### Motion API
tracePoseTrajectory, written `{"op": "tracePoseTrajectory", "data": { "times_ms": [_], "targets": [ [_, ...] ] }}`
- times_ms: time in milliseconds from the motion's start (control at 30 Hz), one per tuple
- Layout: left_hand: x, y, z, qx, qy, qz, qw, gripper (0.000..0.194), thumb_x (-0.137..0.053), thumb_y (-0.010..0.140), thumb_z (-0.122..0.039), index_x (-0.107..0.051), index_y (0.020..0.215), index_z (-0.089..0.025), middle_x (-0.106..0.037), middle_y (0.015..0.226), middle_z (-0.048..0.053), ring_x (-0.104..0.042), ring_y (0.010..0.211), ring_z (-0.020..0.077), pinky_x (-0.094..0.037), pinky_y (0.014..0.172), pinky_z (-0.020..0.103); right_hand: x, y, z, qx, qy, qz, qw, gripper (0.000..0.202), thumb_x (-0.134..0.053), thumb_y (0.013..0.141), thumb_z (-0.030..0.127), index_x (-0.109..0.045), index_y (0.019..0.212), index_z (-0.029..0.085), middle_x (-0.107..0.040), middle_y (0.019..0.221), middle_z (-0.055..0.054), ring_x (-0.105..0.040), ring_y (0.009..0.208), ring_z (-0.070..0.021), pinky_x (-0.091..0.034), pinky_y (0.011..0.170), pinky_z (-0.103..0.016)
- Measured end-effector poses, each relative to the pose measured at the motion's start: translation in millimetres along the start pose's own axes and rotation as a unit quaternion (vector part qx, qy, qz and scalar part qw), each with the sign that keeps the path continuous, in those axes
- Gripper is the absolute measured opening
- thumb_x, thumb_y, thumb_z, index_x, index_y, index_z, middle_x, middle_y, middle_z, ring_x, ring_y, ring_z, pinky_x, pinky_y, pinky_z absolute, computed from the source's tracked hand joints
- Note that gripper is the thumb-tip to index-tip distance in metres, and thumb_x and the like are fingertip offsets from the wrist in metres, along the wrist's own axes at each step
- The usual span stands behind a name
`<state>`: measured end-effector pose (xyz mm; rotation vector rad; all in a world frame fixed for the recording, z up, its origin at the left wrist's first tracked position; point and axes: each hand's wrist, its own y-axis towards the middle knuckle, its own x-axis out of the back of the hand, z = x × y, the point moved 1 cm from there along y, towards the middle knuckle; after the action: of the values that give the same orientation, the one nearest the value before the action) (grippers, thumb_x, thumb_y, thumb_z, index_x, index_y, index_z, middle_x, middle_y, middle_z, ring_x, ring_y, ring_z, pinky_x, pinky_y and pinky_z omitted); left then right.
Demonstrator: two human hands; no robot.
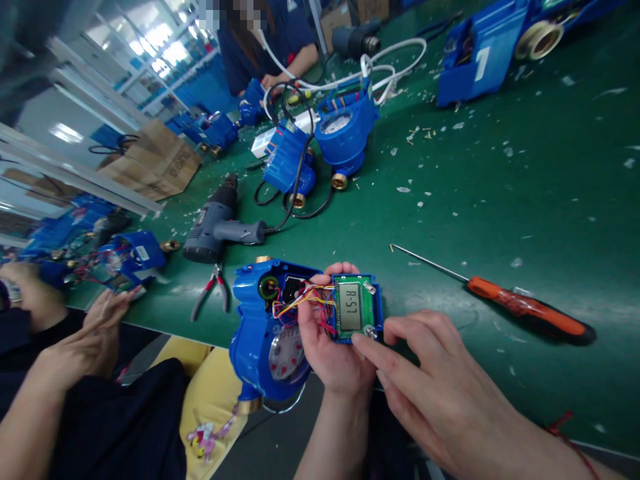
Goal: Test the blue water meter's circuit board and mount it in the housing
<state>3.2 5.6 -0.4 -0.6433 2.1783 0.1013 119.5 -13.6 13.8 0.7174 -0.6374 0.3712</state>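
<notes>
My left hand grips a small blue cover holding a green circuit board with an LCD reading "A-57". Red and yellow wires run from the board into an open blue water meter with a round dial, which hangs over the near edge of the green table. My right hand reaches in from the right, its index fingertip touching a screw at the board's lower corner. An orange-handled screwdriver lies on the table to the right, untouched.
Red-handled pliers and a grey heat gun lie left of the meter. More blue meters with cables sit further back. A co-worker's hands are at the left; another person sits at the far end. A cardboard box stands at the back left.
</notes>
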Motion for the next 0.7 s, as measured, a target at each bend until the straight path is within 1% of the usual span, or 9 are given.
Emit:
{"op": "tracePoseTrajectory", "data": {
  "times_ms": [133, 333, 533, 700],
  "targets": [
    [1.3, -0.1, 0.6, -0.002, -0.009, -0.001, 1.0, 0.044, -0.027, 0.094, -0.04, -0.067, 0.084, -0.024, -0.069, 0.099, 0.0, -0.063, 0.101, 0.0147, -0.045, 0.098, 0.034, -2.7, 0.4, 0.5, 0.006, 0.001, 0.001, 1.0, 0.031, -0.048, 0.086, 0.01, -0.063, 0.113, 0.012, -0.061, 0.099, -0.012, -0.049, 0.09, -0.024, -0.046, 0.075, -0.041],
    [0.3, 0.4, 1.0, -0.002, 0.007, -0.013, 1.0, 0.043, -0.027, 0.094, -0.039, -0.067, 0.084, -0.025, -0.068, 0.101, 0.0, -0.061, 0.103, 0.0159, -0.042, 0.101, 0.037, -8.5, -0.6, 1.4, 0.014, -0.027, -0.018, 0.999, 0.029, -0.047, 0.087, 0.009, -0.062, 0.111, 0.013, -0.062, 0.098, -0.01, -0.05, 0.089, -0.0236, -0.041, 0.078, -0.041],
    [-3.3, 1.2, 0.6, -0.005, -0.007, -0.009, 1.0, 0.045, -0.025, 0.096, -0.037, -0.066, 0.081, -0.024, -0.067, 0.095, 0.0, -0.063, 0.095, 0.0137, -0.047, 0.094, 0.033, -8.0, 1.6, 3.2, 0.005, -0.031, -0.024, 0.999, 0.026, -0.045, 0.089, 0.008, -0.062, 0.108, 0.013, -0.064, 0.098, -0.008, -0.051, 0.09, -0.0221, -0.035, 0.078, -0.04],
    [-2.3, 0.9, 0.4, 0.007, -0.013, -0.028, 1.0, 0.046, -0.026, 0.095, -0.038, -0.067, 0.08, -0.024, -0.068, 0.095, 0.0, -0.064, 0.095, 0.0133, -0.045, 0.099, 0.035, -8.6, 4.3, 4.0, 0.009, -0.019, -0.033, 0.999, 0.024, -0.046, 0.088, 0.008, -0.063, 0.106, 0.012, -0.064, 0.098, -0.008, -0.05, 0.092, -0.023, -0.035, 0.08, -0.041]
  ]
}}
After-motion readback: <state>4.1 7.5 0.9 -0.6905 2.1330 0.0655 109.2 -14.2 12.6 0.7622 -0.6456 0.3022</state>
